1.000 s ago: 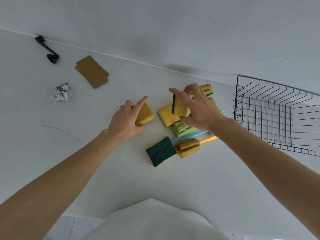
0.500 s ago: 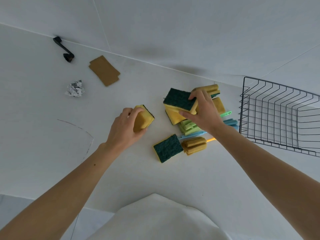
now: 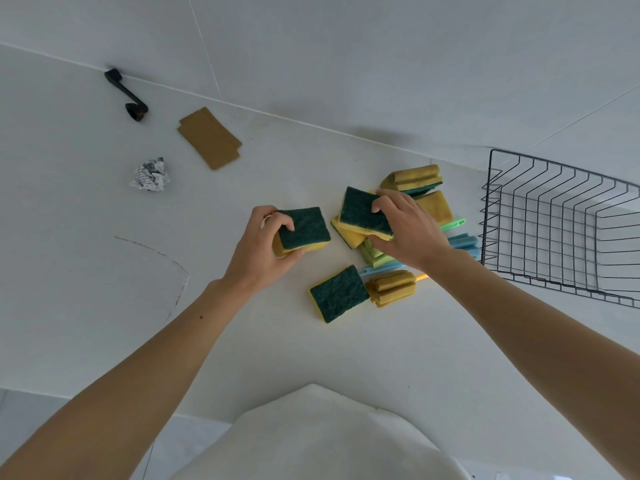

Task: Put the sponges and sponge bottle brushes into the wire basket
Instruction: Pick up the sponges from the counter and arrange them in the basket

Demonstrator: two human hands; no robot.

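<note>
My left hand (image 3: 258, 252) grips a yellow sponge with a green scrub face (image 3: 304, 228), held green side up just above the white counter. My right hand (image 3: 410, 230) holds a second green-faced sponge (image 3: 360, 211) over the pile. Under it lie another yellow sponge (image 3: 349, 237), more sponges (image 3: 415, 180) at the back, and green (image 3: 372, 256), blue (image 3: 462, 242) and yellow (image 3: 393, 289) sponge bottle brushes. One sponge (image 3: 339, 294) lies alone in front, green side up. The black wire basket (image 3: 491, 216) stands at the right with nothing in it.
At the back left of the white counter lie brown cardboard pieces (image 3: 209, 138), a crumpled paper ball (image 3: 150, 174) and a black handle-like object (image 3: 126, 95) by the wall. A white cloth shape (image 3: 311, 434) fills the bottom centre.
My left hand has lifted its sponge and turned it green side up. My right hand has turned its sponge from on edge to flat, green side up, above the pile.
</note>
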